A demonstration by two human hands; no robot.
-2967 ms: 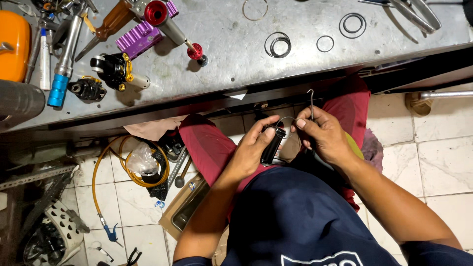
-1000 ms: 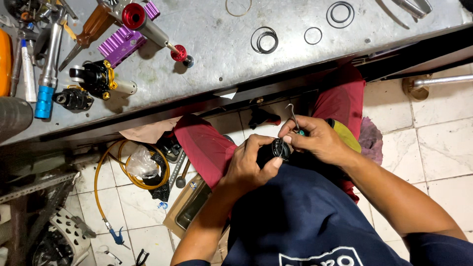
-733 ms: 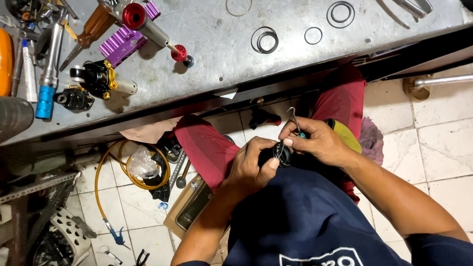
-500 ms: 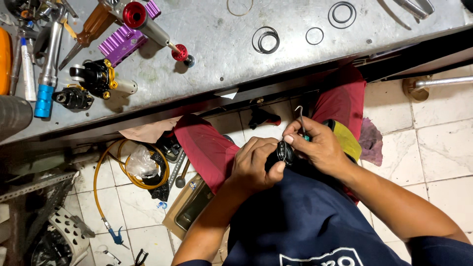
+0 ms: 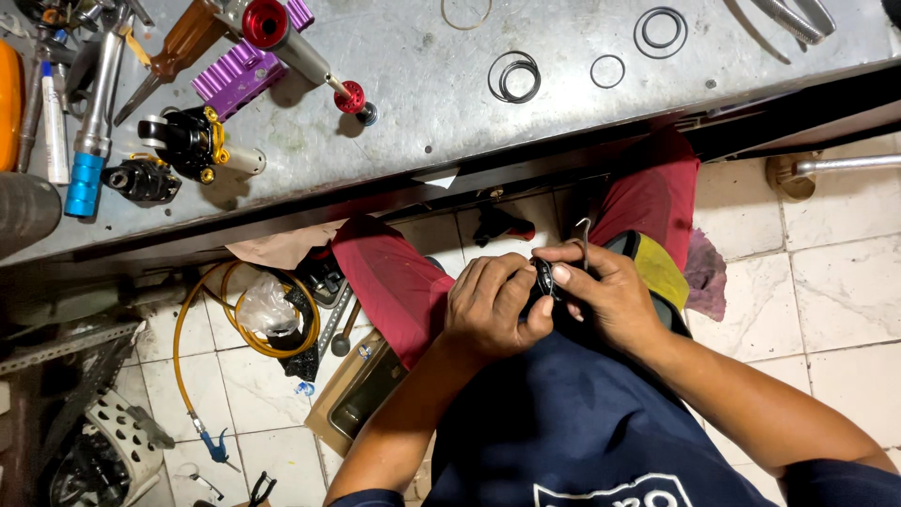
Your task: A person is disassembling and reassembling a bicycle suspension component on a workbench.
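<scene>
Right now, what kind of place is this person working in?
Probably a repair workshop, maybe for bikes or motorbikes. A metal workbench carries rubber rings, a screwdriver and a red-capped shock part, and a yellow air hose lies on the tiled floor.

grey metal workbench [image 5: 422, 131], white tiled floor [image 5: 826, 282]

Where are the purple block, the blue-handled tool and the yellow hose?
purple block [image 5: 246, 68], head view, on its ribbed top face.
blue-handled tool [image 5: 84, 184], head view, on the blue grip.
yellow hose [image 5: 180, 329], head view, on the loop's left side.
</scene>
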